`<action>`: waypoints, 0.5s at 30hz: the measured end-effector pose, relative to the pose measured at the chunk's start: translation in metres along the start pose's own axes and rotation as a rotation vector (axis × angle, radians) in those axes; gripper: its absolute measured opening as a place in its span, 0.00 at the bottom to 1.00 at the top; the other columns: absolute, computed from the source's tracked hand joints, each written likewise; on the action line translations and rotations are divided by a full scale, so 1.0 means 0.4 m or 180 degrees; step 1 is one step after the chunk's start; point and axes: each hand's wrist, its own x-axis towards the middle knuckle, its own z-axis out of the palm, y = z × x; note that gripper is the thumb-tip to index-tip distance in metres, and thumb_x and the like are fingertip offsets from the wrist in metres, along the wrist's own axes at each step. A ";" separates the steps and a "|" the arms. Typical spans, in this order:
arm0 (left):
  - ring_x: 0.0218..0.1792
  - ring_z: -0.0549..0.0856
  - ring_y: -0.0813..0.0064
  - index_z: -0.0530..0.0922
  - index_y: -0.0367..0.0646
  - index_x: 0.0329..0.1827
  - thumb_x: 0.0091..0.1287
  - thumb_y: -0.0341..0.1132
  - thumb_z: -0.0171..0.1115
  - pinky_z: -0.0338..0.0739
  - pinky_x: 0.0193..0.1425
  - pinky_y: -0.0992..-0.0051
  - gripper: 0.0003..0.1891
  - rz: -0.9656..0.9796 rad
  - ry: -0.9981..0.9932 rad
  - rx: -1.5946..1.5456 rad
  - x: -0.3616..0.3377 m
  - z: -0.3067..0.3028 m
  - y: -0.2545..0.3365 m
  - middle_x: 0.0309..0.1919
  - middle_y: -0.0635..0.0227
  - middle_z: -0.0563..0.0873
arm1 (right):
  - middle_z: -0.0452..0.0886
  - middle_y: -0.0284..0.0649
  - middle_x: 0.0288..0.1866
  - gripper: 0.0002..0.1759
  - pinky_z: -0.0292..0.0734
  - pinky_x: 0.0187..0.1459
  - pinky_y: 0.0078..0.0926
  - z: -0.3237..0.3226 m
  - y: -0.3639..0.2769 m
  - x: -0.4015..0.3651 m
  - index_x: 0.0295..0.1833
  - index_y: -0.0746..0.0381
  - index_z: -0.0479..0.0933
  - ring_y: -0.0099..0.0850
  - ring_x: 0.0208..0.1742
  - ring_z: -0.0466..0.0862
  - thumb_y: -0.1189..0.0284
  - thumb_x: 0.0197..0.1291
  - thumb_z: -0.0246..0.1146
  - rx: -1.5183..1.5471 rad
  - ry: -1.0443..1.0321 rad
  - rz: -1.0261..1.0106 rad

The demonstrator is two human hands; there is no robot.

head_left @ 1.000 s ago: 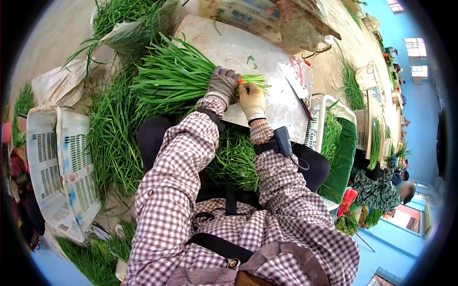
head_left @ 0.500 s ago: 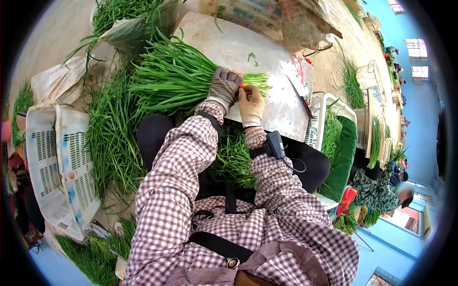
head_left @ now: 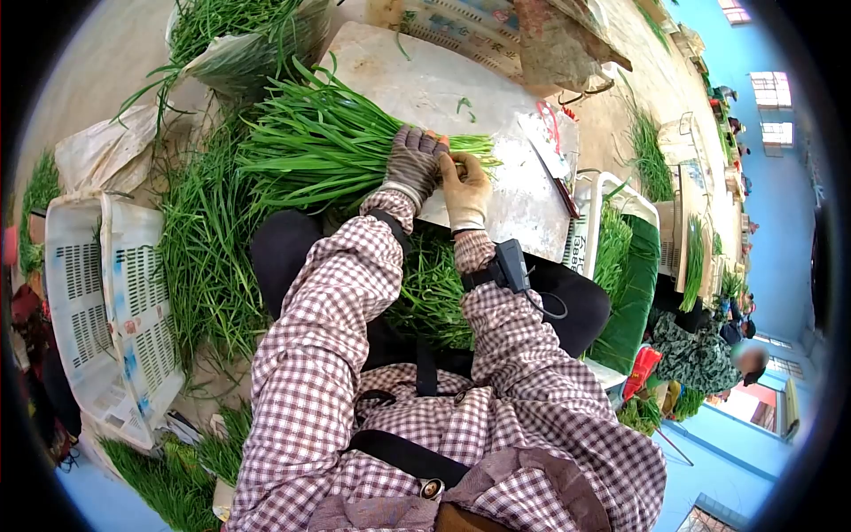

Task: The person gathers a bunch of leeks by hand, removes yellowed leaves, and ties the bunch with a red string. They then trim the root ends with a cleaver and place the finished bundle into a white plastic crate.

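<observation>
A bunch of long green chives point(head_left: 319, 146) lies across the metal-topped board point(head_left: 523, 208), its leaves fanning left and its pale cut ends point(head_left: 479, 149) pointing right. My left hand point(head_left: 413, 161), in a dark striped glove, is closed around the bunch near those ends. Against it, my right hand point(head_left: 466, 188) in a tan glove pinches thumb and fingers together beside the bunch. What it pinches is hidden; a bit of orange-red shows by the left fingertips. A knife point(head_left: 554, 182) rests at the board's right side, near red ties point(head_left: 550, 124).
Loose chives point(head_left: 208, 248) are heaped left of the board and between my knees. White plastic crates point(head_left: 142, 355) stand at left. Another crate point(head_left: 660, 213) with chives and green cloth stands at right. A person in patterned clothing point(head_left: 687, 355) is farther right.
My right hand has shifted slightly and its fingers have closed in beside the left hand, covering most of the orange-red band seen before. The left hand keeps its hold on the chives.
</observation>
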 end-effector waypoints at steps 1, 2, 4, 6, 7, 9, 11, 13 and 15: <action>0.57 0.72 0.62 0.70 0.50 0.60 0.59 0.44 0.53 0.56 0.67 0.55 0.24 0.0059 0.0007 0.0071 -0.001 0.001 -0.003 0.54 0.62 0.77 | 0.79 0.33 0.25 0.09 0.71 0.30 0.21 0.010 0.011 0.012 0.39 0.63 0.79 0.22 0.24 0.75 0.70 0.55 0.66 0.0136 0.0160 -0.0279; 0.57 0.72 0.62 0.70 0.50 0.60 0.59 0.43 0.53 0.57 0.67 0.55 0.24 0.0119 0.0014 0.0141 -0.003 0.002 -0.004 0.55 0.61 0.76 | 0.78 0.35 0.23 0.08 0.71 0.30 0.23 0.016 0.025 0.019 0.35 0.61 0.80 0.25 0.23 0.75 0.69 0.54 0.67 0.0272 0.0321 -0.0557; 0.58 0.71 0.63 0.69 0.50 0.61 0.60 0.43 0.53 0.56 0.68 0.56 0.24 0.0095 -0.0085 0.0103 -0.005 -0.006 -0.003 0.56 0.62 0.76 | 0.78 0.35 0.23 0.06 0.71 0.29 0.23 0.004 0.009 0.016 0.34 0.63 0.80 0.24 0.23 0.75 0.71 0.54 0.66 0.0752 0.0230 -0.0302; 0.59 0.71 0.63 0.68 0.50 0.61 0.60 0.42 0.53 0.55 0.68 0.56 0.24 0.0065 -0.0183 0.0063 0.003 -0.025 -0.001 0.57 0.62 0.75 | 0.79 0.32 0.28 0.05 0.70 0.33 0.19 -0.007 -0.004 0.020 0.34 0.66 0.79 0.19 0.30 0.74 0.75 0.56 0.64 0.1251 0.0042 -0.0019; 0.60 0.70 0.64 0.68 0.51 0.62 0.59 0.43 0.55 0.54 0.69 0.58 0.26 0.0015 -0.0486 0.0088 0.013 -0.037 0.001 0.58 0.62 0.74 | 0.79 0.32 0.28 0.05 0.70 0.33 0.19 -0.012 0.012 0.017 0.34 0.66 0.79 0.19 0.30 0.74 0.75 0.56 0.64 0.1250 0.0037 -0.0019; 0.62 0.69 0.64 0.67 0.51 0.63 0.57 0.44 0.58 0.53 0.70 0.59 0.28 -0.0040 -0.0795 0.0121 0.041 -0.072 -0.004 0.59 0.62 0.73 | 0.77 0.31 0.27 0.05 0.70 0.34 0.19 -0.019 0.046 -0.004 0.32 0.66 0.78 0.18 0.30 0.73 0.76 0.56 0.65 0.0600 0.0086 -0.0968; 0.64 0.67 0.65 0.65 0.52 0.65 0.52 0.48 0.65 0.51 0.71 0.60 0.35 -0.0022 -0.1567 0.0091 0.070 -0.108 -0.010 0.62 0.63 0.71 | 0.76 0.29 0.27 0.05 0.70 0.34 0.18 -0.039 0.043 -0.048 0.30 0.65 0.76 0.17 0.29 0.72 0.76 0.56 0.65 0.0451 -0.0186 -0.0711; 0.65 0.67 0.65 0.63 0.52 0.67 0.47 0.49 0.69 0.51 0.71 0.60 0.41 -0.0031 -0.1597 0.0102 0.076 -0.095 -0.009 0.63 0.63 0.70 | 0.76 0.29 0.26 0.04 0.69 0.34 0.17 -0.039 0.078 -0.052 0.31 0.64 0.77 0.17 0.29 0.72 0.77 0.55 0.65 0.0914 -0.0206 -0.0356; 0.65 0.66 0.65 0.63 0.52 0.67 0.48 0.49 0.68 0.51 0.71 0.61 0.40 -0.0163 -0.1671 0.0097 0.082 -0.104 -0.004 0.63 0.63 0.70 | 0.76 0.29 0.26 0.04 0.70 0.35 0.17 -0.044 0.092 -0.012 0.33 0.64 0.76 0.18 0.29 0.73 0.76 0.57 0.64 0.1423 -0.0093 0.0037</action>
